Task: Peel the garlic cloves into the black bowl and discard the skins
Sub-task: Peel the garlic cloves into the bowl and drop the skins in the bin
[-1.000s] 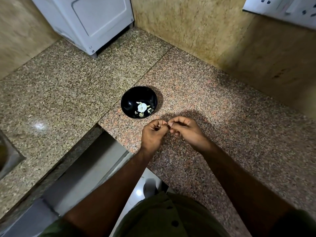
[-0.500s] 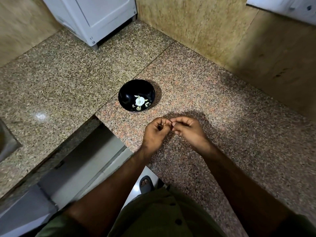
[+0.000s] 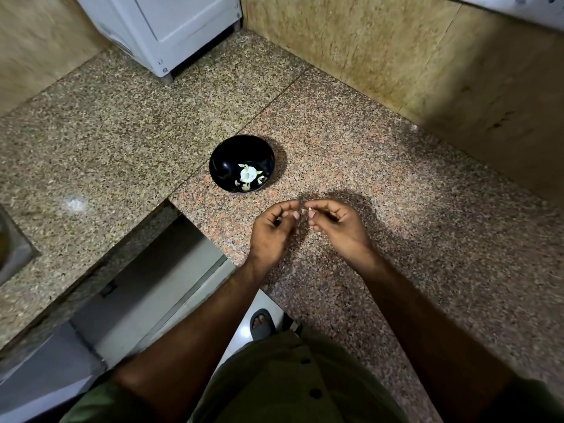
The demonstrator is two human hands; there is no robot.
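Garlic clove (image 3: 306,210), small and pale, pinched at fingertips of right hand (image 3: 337,227) above granite table (image 3: 396,184). Left hand (image 3: 271,230) just beside, fingers curled; contact with clove too blurred to tell. Black bowl (image 3: 225,160) on table near, beyond hands, with white garlic pieces (image 3: 247,176) inside. White appliance (image 3: 171,29) at far corner. Sandalled foot (image 3: 261,323) on floor below.

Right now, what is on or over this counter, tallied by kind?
Black bowl with garlic pieces inside: 1
Garlic clove pinched between fingertips: 1
Hands, left hand and right hand: 2
White appliance at the back: 1
Total: 5
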